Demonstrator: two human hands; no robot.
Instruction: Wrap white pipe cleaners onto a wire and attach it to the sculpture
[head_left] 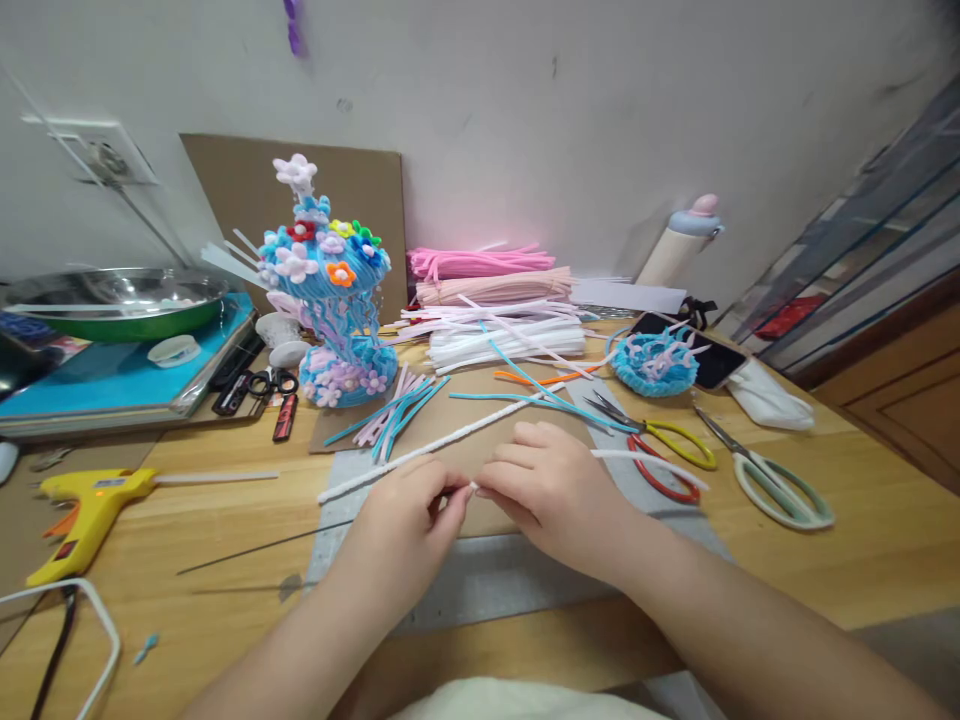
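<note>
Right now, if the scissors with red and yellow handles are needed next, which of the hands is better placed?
Probably the right hand: the scissors lie on its side, while the left hand is farther away. Both look occupied.

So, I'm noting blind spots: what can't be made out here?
All in the head view:
White piece held: extent hidden by the left hand and right hand.
Dark rod: right end hidden behind the left hand.
Purple thing: cut off by the top edge.
White cable: cut off by the left and bottom edges.
</note>
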